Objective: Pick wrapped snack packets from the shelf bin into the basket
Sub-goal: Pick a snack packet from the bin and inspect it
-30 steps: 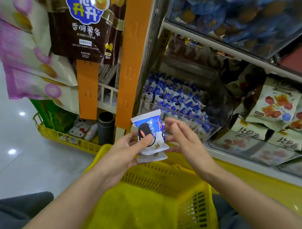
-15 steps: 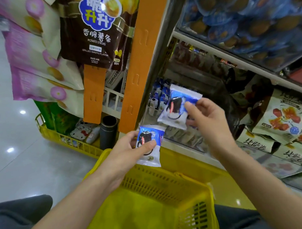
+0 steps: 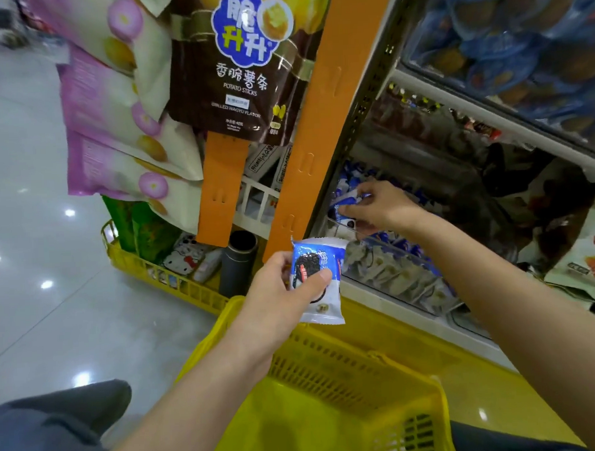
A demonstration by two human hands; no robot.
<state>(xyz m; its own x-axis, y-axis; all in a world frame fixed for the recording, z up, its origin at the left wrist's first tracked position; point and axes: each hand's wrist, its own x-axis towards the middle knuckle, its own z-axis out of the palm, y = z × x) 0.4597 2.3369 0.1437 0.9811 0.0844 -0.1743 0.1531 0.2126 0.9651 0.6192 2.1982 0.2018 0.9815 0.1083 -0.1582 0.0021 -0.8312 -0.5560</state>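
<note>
Your left hand (image 3: 275,295) is clutching a blue-white wrapped packet (image 3: 316,275) above the yellow mesh basket (image 3: 328,369); your right hand (image 3: 383,207) is pinching a second packet (image 3: 347,201) in the clear shelf bin (image 3: 392,272). Next, you're probably dropping both in.

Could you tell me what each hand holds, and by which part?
The left hand grips a snack packet across its middle, thumb on the front. The right hand pinches another packet in the shelf bin, apparently by its edge.

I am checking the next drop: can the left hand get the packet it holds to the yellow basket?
Probably yes. The left hand grips the packet just above the far rim of the yellow basket; its top is open and nothing lies between.
</note>
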